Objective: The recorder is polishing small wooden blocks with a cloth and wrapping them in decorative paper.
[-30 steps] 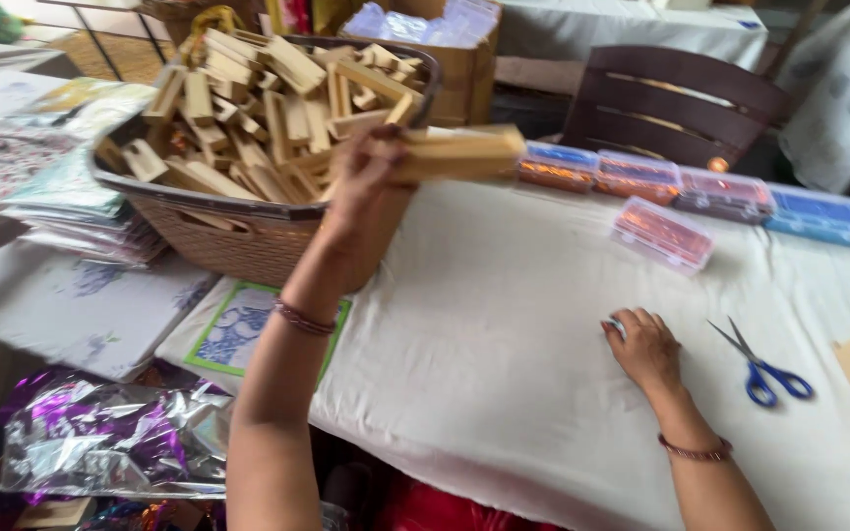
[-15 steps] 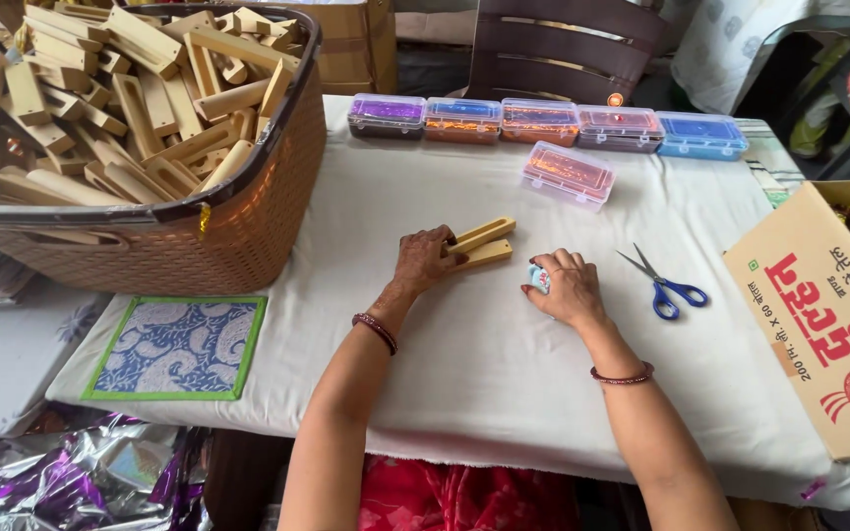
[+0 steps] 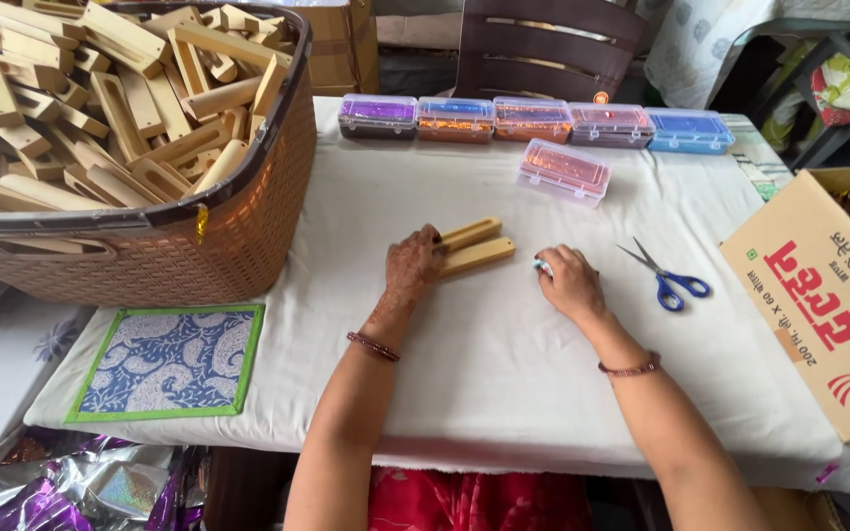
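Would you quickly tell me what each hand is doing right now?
Left hand: closed on the wooden pieces, resting on the table.
Right hand: closed over a small pale thing; what it is cannot be told.

Pale tan is shown by the wooden pieces on the white cloth. Blue handles are seen on the scissors. A blue paisley pattern, bordered green, is carried by the mat at the cloth's left edge. Brown weave is shown by the basket.
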